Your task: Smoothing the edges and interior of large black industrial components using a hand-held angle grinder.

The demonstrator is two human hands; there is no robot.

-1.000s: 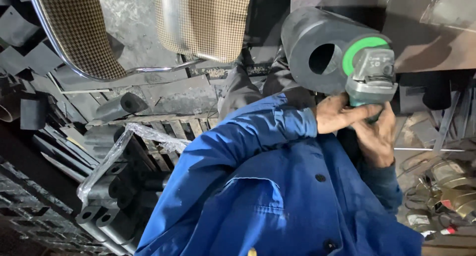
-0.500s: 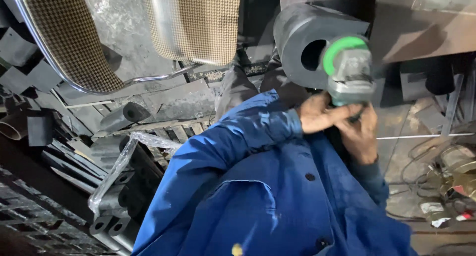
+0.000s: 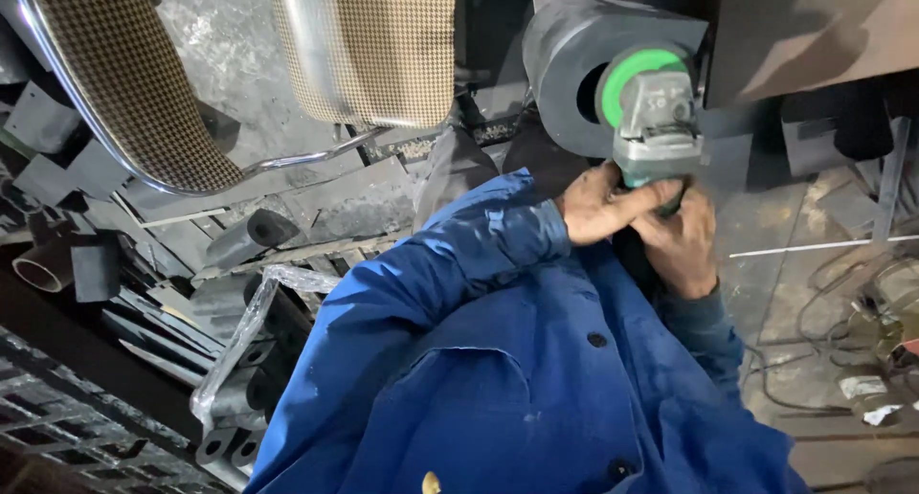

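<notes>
— Anything shifting? 
— Grinder (image 3: pixel 656 121) is sliding left, now upper middle-right, against the grey pipe (image 3: pixel 565 68).
— Fingers?
— Left hand (image 3: pixel 601 205) and right hand (image 3: pixel 682 240) are wrapping its handle just below.

Looks like we're in a metal workshop: piles of cut steel offcuts (image 3: pixel 144 264), short pipe pieces (image 3: pixel 273 228), a thick steel tube (image 3: pixel 574 63), grimy concrete floor (image 3: pixel 795 216).

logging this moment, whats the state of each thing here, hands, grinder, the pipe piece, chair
left hand: gripping the grinder body
right hand: gripping the grinder from below
angle grinder: held, head against the steel tube
steel tube: lying on its side, open end visible
chair: standing beside scrap metal
</notes>
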